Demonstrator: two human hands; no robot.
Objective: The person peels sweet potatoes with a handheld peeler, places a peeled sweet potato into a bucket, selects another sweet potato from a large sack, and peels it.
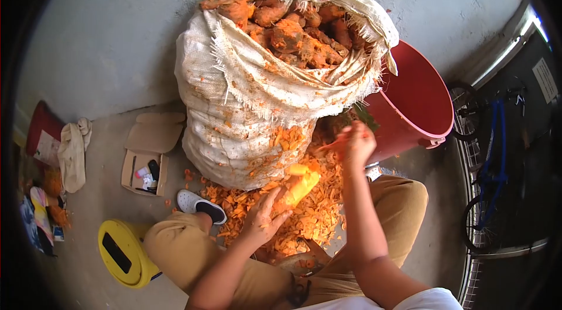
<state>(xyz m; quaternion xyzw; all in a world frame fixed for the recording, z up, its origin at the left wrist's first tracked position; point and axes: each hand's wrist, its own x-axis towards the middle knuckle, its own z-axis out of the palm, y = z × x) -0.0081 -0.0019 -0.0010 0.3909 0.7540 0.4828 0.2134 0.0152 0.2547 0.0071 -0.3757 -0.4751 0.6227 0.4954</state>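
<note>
My left hand [266, 216] is wrapped round the lower end of a partly peeled orange root [297, 188], like a thick carrot, with bright yellow-orange flesh at its upper end. To the right, my right hand [356, 145] is raised, its fingers closed. Something thin and reddish juts left from it, too blurred to name. A pile of orange peelings [307, 225] lies on the floor beneath both hands. In front stands a large white woven sack [246, 128], its rim folded back, full of unpeeled orange-brown roots [287, 35].
A dark red bucket [418, 90] stands right of the sack, against the wall. At left are an open cardboard box [144, 171] with small items and a yellow lidded container [126, 254]. A blue bicycle [497, 152] is at far right.
</note>
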